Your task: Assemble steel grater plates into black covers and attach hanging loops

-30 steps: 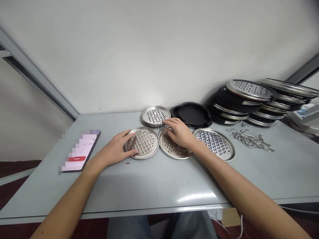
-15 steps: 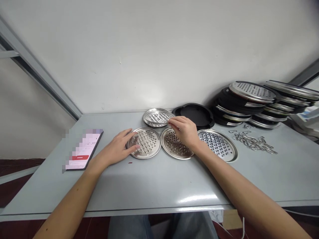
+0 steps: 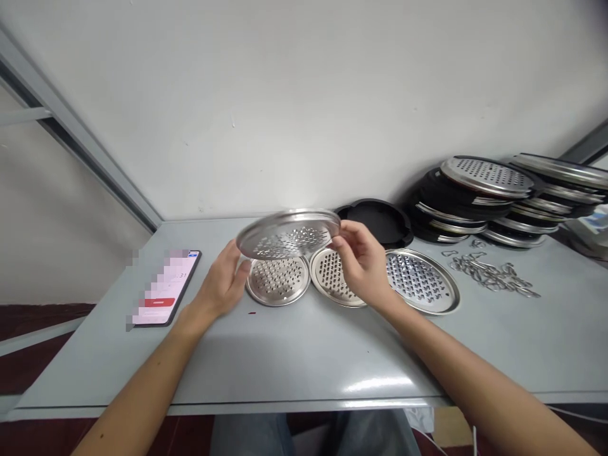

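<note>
Tray (image 3: 374, 223) near grater disc (image 3: 289, 235) in right hand (image 3: 365, 261)

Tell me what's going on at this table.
A person's right hand grips the edge of a raised metal grater disc, while the left hand is at its other side. Three more grater discs lie in a row on the table below. Black trays sit behind, with stacked discs and metal clips to the right.

The smooth grey worktop (image 3: 304, 367) lies open along its front edge; behind, three round perforated steel grater discs (image 3: 278, 280) and the tall black-and-silver stacks (image 3: 456, 199) obstruct passage.
</note>
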{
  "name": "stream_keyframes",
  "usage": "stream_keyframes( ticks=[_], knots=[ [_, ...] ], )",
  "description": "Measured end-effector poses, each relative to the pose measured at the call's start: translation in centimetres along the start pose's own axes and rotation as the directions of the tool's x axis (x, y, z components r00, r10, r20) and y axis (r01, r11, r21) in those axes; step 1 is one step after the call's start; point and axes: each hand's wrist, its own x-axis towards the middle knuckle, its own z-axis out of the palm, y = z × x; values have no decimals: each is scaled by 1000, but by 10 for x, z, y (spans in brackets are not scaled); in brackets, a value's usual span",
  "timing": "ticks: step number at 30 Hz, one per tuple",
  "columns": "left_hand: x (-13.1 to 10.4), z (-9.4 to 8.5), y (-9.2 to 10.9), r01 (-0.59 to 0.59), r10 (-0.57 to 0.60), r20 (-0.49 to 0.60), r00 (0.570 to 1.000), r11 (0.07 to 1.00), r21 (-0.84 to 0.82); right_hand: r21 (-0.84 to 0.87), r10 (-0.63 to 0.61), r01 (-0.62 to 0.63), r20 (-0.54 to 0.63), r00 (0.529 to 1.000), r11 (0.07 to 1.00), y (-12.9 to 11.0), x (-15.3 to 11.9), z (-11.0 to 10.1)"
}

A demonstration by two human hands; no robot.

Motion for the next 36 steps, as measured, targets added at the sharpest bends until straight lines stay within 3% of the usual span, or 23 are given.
stream_keyframes(
  ticks=[2,4,7,10,15,18,22,25,29,33,36],
  knots=[
    [-3,-1,1,-73,71,-78,994,997,-21,134,80,-88,65,995,987,-2,-2,5],
    [-5,0,2,-67,58,-146,988,996,-60,248,152,-174,104,983,953,-3,-2,9],
    [-3,5,6,25,-71,-210,975,976,-216,330,254,-297,169,952,896,0,-1,11],
    [2,10,10,150,-237,-166,957,896,-417,287,281,-338,220,934,897,6,-3,14],
    [7,12,13,299,-384,-7,923,730,-615,-69,124,-113,183,975,991,5,-14,16],
    [8,11,15,405,-460,118,880,596,-693,-295,-2,86,275,961,951,1,-19,16],
    [8,9,21,510,-497,263,827,469,-721,-441,-74,273,417,906,855,-2,-21,18],
    [7,8,25,516,-459,302,836,465,-720,-469,-86,323,459,884,822,0,-20,17],
    [6,4,29,498,-411,301,861,556,-665,-471,-64,310,468,882,826,3,-18,16],
    [7,2,29,498,-422,284,861,586,-639,-456,-29,263,458,889,850,2,-19,16],
    [6,3,28,462,-411,240,879,616,-638,-408,38,155,428,903,900,1,-19,15]
  ],
)
